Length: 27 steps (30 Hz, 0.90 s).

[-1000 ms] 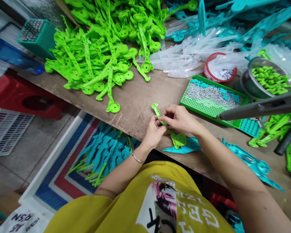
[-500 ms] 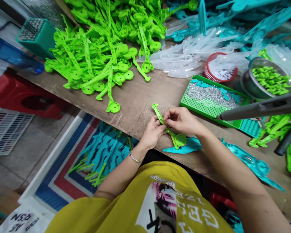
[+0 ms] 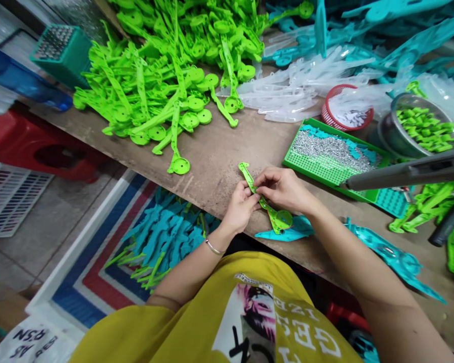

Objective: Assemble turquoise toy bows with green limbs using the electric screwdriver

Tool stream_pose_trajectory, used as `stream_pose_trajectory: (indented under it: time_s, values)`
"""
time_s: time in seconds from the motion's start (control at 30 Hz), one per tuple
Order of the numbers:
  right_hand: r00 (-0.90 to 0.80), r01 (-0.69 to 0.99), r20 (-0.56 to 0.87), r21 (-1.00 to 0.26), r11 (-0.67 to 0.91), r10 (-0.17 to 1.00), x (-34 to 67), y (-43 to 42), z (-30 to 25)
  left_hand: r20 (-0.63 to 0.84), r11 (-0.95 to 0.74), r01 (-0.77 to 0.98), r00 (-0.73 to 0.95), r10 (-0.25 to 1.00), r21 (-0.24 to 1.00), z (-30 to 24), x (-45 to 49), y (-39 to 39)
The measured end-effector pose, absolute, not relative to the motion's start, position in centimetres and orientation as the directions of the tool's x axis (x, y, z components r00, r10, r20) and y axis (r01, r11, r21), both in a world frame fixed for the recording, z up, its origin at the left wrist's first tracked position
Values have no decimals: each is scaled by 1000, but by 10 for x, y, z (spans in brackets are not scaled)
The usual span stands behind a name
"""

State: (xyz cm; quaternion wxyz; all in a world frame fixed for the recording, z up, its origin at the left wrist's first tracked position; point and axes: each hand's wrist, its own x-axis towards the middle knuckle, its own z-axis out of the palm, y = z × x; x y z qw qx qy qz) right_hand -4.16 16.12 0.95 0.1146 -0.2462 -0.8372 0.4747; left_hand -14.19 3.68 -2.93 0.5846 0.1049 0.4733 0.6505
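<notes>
My left hand (image 3: 239,207) is closed around the middle of a bright green plastic arm (image 3: 280,220), long and narrow with a round disc at its near end. The far hooked end sticks up past my fingers. My right hand (image 3: 285,190) pinches at the middle of that arm, thumb and forefinger together; whatever is between these fingertips is too small to make out. Under the disc lies a teal plastic piece (image 3: 303,226) on the table. Another teal piece (image 3: 391,252) rests to the right, beyond my right forearm.
Green arms (image 3: 147,96) are heaped at the back left, clear plastic pieces (image 3: 287,91) behind. A green tray (image 3: 318,166) holds small metal parts, near a red basket (image 3: 327,113) and metal bowl (image 3: 395,128). A grey tool (image 3: 404,171) juts in from the right.
The view has shifted slightly, so the table things sit a little further right. Both hands keep their places on the green plastic arm, with barely any finger motion.
</notes>
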Motion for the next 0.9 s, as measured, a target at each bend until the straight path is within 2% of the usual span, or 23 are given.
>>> stream_pose_trajectory:
  time_s: [0.13, 0.37, 0.57, 0.67, 0.8, 0.9]
  values:
    - [-862, 239, 13, -871, 429, 507, -44, 164, 12, -421, 114, -667, -320, 849, 736, -29, -139, 37]
    - [-876, 232, 24, -856, 462, 482, -55, 162, 12, -440, 101, -663, -367, 819, 742, -30, -134, 38]
    - [-901, 170, 117, -790, 589, 417, -63, 160, 9, -439, 73, -665, -402, 804, 743, -31, -133, 39]
    - [-869, 215, 117, -784, 582, 480, -63, 156, 5, -436, 74, -663, -399, 807, 745, -31, -132, 39]
    - [-788, 321, 29, -833, 450, 616, -63, 149, -2, -435, 73, -657, -407, 803, 750, -33, -132, 40]
    - [-753, 340, -10, -862, 376, 658, -65, 148, -4, -429, 64, -652, -417, 801, 755, -35, -131, 39]
